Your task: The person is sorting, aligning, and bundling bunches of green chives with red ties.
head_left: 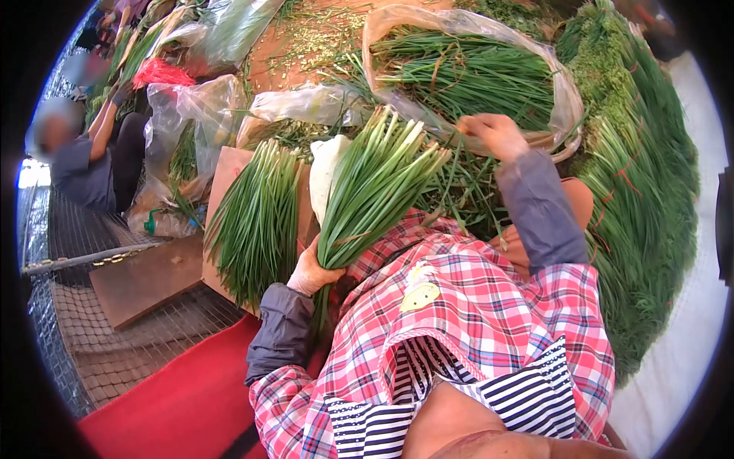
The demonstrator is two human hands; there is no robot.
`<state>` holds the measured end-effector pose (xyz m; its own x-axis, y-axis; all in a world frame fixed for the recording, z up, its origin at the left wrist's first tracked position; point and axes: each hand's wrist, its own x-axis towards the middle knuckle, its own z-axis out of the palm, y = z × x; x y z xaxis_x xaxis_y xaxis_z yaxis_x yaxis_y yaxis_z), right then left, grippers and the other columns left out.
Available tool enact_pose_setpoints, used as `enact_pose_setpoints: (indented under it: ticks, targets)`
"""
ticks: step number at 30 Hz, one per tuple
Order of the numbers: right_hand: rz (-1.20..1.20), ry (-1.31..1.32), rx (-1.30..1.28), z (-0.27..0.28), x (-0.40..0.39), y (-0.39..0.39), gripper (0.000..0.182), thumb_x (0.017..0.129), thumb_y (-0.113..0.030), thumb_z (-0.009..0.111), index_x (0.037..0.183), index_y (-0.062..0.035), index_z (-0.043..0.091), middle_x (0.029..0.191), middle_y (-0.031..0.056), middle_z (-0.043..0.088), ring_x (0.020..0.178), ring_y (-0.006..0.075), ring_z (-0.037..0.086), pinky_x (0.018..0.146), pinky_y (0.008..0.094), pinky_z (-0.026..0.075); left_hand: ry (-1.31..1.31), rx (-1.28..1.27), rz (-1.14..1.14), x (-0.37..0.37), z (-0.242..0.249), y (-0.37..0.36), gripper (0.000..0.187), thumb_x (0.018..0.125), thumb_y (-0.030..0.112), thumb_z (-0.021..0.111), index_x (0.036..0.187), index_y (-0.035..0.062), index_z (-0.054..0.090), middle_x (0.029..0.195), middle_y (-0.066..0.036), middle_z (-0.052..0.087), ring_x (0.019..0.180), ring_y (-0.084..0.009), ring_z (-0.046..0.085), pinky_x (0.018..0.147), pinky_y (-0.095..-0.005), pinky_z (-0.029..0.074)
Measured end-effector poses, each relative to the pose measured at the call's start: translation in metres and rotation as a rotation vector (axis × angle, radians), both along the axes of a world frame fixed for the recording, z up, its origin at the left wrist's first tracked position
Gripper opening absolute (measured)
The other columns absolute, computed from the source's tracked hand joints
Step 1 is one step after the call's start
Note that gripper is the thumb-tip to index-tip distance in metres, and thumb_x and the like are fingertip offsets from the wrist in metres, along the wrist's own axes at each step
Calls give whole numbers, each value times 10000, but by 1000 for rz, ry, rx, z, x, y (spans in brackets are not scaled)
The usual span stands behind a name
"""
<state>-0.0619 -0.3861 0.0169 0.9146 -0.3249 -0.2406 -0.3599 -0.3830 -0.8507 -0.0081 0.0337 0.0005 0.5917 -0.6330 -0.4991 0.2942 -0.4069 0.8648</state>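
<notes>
My left hand point(312, 271) is wrapped round the lower part of a bunch of green chives point(375, 187), whose pale cut ends point up and away from me. A white cloth-like piece point(327, 172) shows just left of that bunch. Beside it, another bunch of chives point(256, 218) lies on a brown board point(222, 180). My right hand point(495, 136) is raised near the edge of an open clear plastic bag point(567, 96) with loose chives point(474, 80) inside. Its fingers are bent together; what they hold, if anything, is too small to make out.
A long heap of chives tied with red bands point(623, 191) runs along the right. Loose stalks and trimmings point(306, 46) litter the ground ahead. At left, another person point(88, 164) sits by plastic bags and red strands point(162, 73). A metal bar point(92, 260) and a brown panel point(149, 279) are nearby.
</notes>
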Motion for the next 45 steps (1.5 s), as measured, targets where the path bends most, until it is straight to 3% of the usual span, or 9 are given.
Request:
enact_pose_setpoints:
  ticks: [9, 12, 16, 20, 25, 28, 31, 38, 45]
  targets:
    - [485, 266, 163, -28, 40, 40, 336, 678, -284, 733, 909, -49, 665, 845, 73, 647, 838, 171, 589, 754, 283, 453, 53, -114, 39, -1, -30, 9, 691, 599, -9, 705, 1226, 25, 416, 1096, -48, 578, 976, -132, 533, 862, -282, 427]
    - [268, 194, 441, -30, 25, 39, 272, 697, -241, 718, 881, -47, 669, 808, 48, 650, 761, 139, 585, 714, 270, 460, 162, -78, 5, 7, -27, 6, 675, 596, -24, 704, 1213, 31, 436, 1110, -47, 577, 973, -132, 536, 857, -283, 429]
    - [15, -59, 254, -49, 22, 31, 118, 752, -144, 665, 803, -38, 662, 770, 63, 643, 695, 135, 580, 659, 271, 467, 219, -84, -6, 10, -23, 2, 642, 597, -36, 699, 1191, 44, 470, 1095, -42, 584, 970, -133, 537, 842, -279, 438]
    - [-436, -206, 523, -24, 18, -24, 236, 810, -225, 636, 782, 9, 635, 564, 46, 555, 475, 107, 496, 449, 250, 389, 216, -118, 40, 6, -13, -3, 678, 596, -41, 702, 1223, 59, 466, 1003, -39, 601, 771, -117, 568, 622, -246, 478]
    - [-347, 122, 588, -25, 5, -2, 378, 722, -376, 712, 711, -12, 613, 522, 34, 521, 410, 99, 444, 399, 239, 354, 314, -73, 55, 9, -7, -2, 686, 599, -57, 686, 1236, 55, 457, 907, -59, 601, 610, -136, 554, 500, -255, 454]
    - [-189, -133, 478, -41, 8, 35, 369, 724, -274, 730, 943, -1, 613, 670, 48, 589, 522, 122, 542, 470, 246, 432, 327, -57, 66, 8, -6, -3, 693, 596, -61, 683, 1240, 51, 452, 867, -64, 601, 580, -141, 549, 493, -255, 451]
    - [-89, 180, 550, -41, 12, 39, 376, 735, -211, 719, 1040, -32, 594, 780, 48, 607, 607, 131, 578, 521, 240, 461, 322, -70, 65, 7, -5, -3, 695, 595, -68, 678, 1241, 44, 448, 843, -66, 601, 570, -143, 549, 494, -255, 450]
    - [-292, -211, 900, -46, 8, 59, 508, 759, -213, 689, 1196, -62, 477, 843, 22, 599, 671, 121, 580, 592, 247, 491, 385, -121, 202, -5, 0, -11, 660, 613, -101, 646, 1228, 42, 453, 859, -96, 607, 561, -155, 558, 511, -260, 466]
    - [-612, -74, 1151, -73, 16, 77, 334, 797, -109, 624, 1105, -58, 505, 839, 30, 584, 655, 139, 564, 543, 270, 486, 277, -149, 236, -15, -6, -17, 675, 604, -114, 652, 1228, 53, 456, 1058, -58, 587, 870, -144, 568, 685, -262, 475]
